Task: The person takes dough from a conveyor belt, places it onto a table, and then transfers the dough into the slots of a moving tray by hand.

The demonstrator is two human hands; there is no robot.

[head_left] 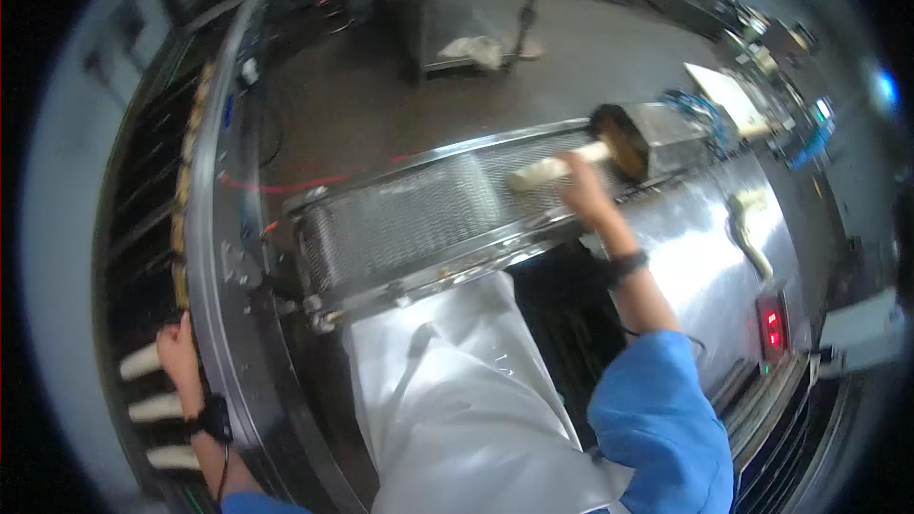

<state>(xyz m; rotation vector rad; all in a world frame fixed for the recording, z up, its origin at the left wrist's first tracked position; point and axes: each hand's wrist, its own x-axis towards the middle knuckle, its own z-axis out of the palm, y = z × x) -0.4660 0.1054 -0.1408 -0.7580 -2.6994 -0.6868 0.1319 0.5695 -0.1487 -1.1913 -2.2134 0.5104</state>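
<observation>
The right hand (583, 186) reaches forward with its fingers curled down over one end of a pale dough roll (547, 169). The roll lies on the mesh conveyor belt (409, 214), just before the dark machine outlet (624, 138). The left hand (176, 347) hangs low at the left, fingers bent, touching the end of a dough stick (141, 362) on the rack. Whether it grips the stick cannot be made out. Two more sticks (155, 407) lie below it.
</observation>
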